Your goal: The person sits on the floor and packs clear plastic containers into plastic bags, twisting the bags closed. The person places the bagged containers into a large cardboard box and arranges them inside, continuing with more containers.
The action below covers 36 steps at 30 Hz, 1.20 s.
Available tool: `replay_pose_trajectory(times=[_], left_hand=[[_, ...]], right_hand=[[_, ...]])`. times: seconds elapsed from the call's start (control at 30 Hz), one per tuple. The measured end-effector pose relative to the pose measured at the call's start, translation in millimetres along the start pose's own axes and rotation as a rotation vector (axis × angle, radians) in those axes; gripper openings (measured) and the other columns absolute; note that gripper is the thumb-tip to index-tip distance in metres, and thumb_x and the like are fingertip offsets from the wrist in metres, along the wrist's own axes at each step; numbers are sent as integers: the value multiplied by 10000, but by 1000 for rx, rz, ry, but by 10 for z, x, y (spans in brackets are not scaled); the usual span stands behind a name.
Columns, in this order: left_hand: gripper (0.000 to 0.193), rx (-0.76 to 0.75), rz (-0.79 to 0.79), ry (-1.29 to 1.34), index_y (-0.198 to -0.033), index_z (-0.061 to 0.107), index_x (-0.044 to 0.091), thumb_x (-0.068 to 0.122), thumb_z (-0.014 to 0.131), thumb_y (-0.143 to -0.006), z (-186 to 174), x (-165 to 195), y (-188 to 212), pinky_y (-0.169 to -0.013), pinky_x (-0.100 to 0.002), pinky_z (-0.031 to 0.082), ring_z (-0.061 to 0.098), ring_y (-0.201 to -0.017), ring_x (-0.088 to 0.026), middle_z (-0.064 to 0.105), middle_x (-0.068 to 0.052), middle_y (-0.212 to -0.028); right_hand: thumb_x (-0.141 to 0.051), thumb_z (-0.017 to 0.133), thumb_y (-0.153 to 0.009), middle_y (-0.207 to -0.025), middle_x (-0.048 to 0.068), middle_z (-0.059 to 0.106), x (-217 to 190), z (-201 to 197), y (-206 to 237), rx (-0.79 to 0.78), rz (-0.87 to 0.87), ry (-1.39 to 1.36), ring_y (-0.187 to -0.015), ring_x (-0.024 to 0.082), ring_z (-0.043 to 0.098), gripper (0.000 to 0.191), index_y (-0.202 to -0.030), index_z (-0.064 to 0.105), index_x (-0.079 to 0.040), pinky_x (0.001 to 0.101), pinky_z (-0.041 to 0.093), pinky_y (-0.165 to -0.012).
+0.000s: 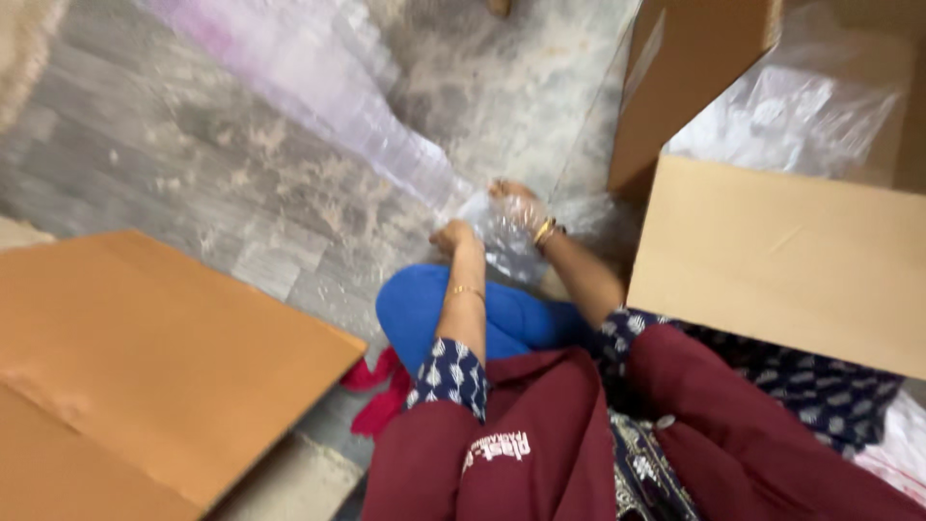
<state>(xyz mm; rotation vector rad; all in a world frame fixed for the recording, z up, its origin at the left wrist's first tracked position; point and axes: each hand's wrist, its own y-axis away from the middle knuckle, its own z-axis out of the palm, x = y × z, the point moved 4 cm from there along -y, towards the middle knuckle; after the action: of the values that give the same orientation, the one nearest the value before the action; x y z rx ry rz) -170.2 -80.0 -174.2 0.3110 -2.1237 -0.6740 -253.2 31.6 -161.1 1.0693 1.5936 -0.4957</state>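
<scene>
- Where the two hands meet, low over the floor, the right hand is closed on a crumpled piece of clear plastic wrap, its fingers partly veiled by the film.
- Left hand sits just beside it, curled against the same wrap; the blur keeps me from telling whether that grip is really clamped on the film.
- Each wrist carries a thin gold bangle, and the sleeves are dark blue with a white print.
- From the wrap a long sheet of clear plastic runs up and away to the left across the grey floor.
- Below the hands lies a blue knee, with maroon cloth nearer the camera.
- To the right stands an open cardboard box with more clear plastic inside it.
- At the left, a flat sheet of cardboard lies on the floor, well apart from the hands.
</scene>
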Motion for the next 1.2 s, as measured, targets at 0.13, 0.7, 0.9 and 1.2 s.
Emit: replay_pose_trajectory(times=[0.13, 0.7, 0.9, 1.2], left_hand=[[268, -11, 182, -3, -1134, 573, -22, 67, 497, -893, 35, 128, 83, -857, -475, 569, 688, -1014, -415, 673, -272, -1149], [60, -756, 627, 227, -1024, 616, 45, 84, 625, -979, -1033, -470, 332, -676, -280, 499, 601, -795, -144, 640, -57, -903], [70, -762, 155, 398, -1030, 604, 57, 46, 584, -964, -1987, -868, -316, -501, -272, 496, 639, -670, -143, 658, -92, -892], [306, -747, 661, 189, -1307, 593, 72, 133, 537, -1012, -1797, -636, -113, -885, -246, 524, 650, -1008, -66, 672, -19, -1183]], right_hand=[[-476, 562, -987, -827, 66, 673, 83, -164, 72, 239, -47, 93, -747, 164, 625, 407, -1060, 688, -96, 400, 512, -710], [-360, 506, -1098, -795, -34, 612, 579, 35, 1312, 115, 48, -480, -726, 86, 518, 409, -944, 687, -27, 281, 451, -630], [-318, 535, -1039, -782, 39, 662, 340, 675, 1514, -134, 116, -423, -695, 132, 590, 336, -977, 710, -37, 323, 494, -622], [-301, 555, -1054, -864, 71, 689, 332, 624, 1469, -45, -436, -348, -804, 153, 635, 310, -966, 660, -23, 346, 537, -738]])
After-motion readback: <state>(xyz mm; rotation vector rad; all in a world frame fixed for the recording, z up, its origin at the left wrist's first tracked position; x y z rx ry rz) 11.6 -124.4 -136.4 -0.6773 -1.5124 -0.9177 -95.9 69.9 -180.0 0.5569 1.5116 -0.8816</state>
